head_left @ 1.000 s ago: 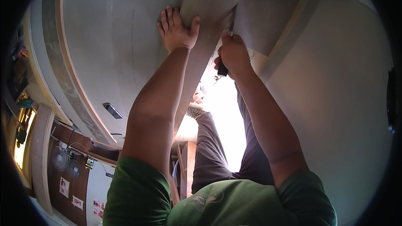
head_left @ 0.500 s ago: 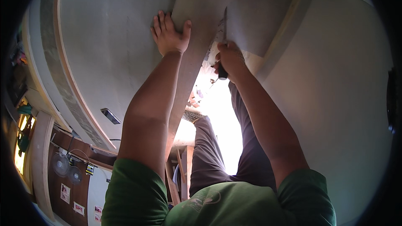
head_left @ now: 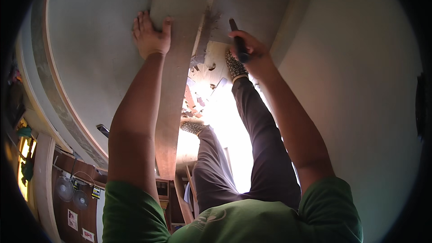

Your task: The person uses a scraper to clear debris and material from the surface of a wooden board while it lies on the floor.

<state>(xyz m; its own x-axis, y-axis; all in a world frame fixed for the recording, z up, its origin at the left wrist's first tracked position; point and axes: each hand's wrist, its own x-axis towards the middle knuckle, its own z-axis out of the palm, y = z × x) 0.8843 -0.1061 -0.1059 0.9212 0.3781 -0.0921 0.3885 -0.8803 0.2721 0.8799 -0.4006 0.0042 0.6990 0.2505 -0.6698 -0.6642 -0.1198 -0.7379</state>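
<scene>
My left hand (head_left: 152,38) lies flat with fingers spread. It spans the edge between a large grey panel (head_left: 96,58) and a long wooden board (head_left: 174,81). My right hand (head_left: 254,54) is closed around the black handle of a knife (head_left: 240,47), held to the right of the board. The knife is foreshortened, so its blade can hardly be made out. Beside the knife, the board's right edge (head_left: 201,31) looks rough and pale, with dark crumbly bits along it.
Shavings and scraps (head_left: 191,99) litter the brightly lit floor between my feet. My patterned shoes (head_left: 236,65) stand on either side of them. A phone (head_left: 103,130) lies on the grey panel by my left forearm. Fans (head_left: 65,189) stand at lower left; a pale panel (head_left: 355,85) rises at right.
My right hand has drawn away from the board's edge, and the knife has tilted so its long blade no longer shows. The board and my left hand sit further left in view.
</scene>
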